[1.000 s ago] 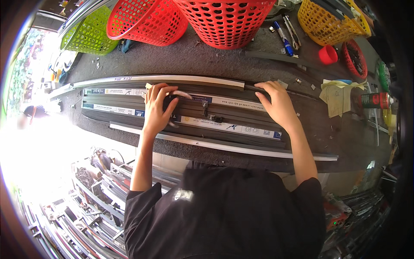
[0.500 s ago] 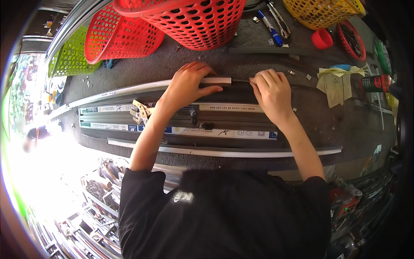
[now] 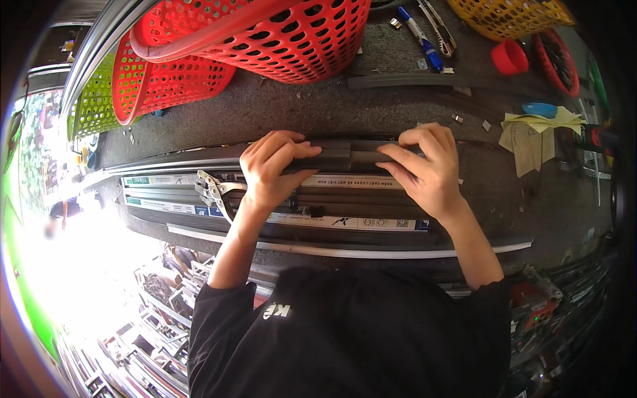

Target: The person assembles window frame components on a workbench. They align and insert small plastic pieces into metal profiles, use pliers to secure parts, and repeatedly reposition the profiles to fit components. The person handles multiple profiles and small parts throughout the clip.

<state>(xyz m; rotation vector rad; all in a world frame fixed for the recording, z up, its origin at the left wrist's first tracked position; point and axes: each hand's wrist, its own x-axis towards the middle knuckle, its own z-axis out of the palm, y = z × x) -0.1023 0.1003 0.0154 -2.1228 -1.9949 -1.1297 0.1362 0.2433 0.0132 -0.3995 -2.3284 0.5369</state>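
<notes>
A short dark grey metal profile piece (image 3: 345,158) lies across long grey aluminium frame profiles (image 3: 345,199) on the dark workbench. My left hand (image 3: 271,167) grips the left end of that piece, fingers curled over its top. At the right end my right hand (image 3: 428,169) pinches it with the fingertips. A pair of silver locking pliers (image 3: 213,191) rests on the profiles just left of my left hand. My black sleeves and chest fill the lower part of the view.
Two red baskets (image 3: 265,40) and a green basket (image 3: 86,113) stand at the back left, a yellow one (image 3: 511,16) at the back right. A blue marker (image 3: 421,40), red cup (image 3: 509,58), yellow papers (image 3: 537,132) and small screws lie on the bench. Metal offcuts pile below the bench edge (image 3: 166,318).
Both hands have drawn closer together and now grip the short dark piece between them. The view has closed in on the bench, and the pliers now lie uncovered left of my left hand.
</notes>
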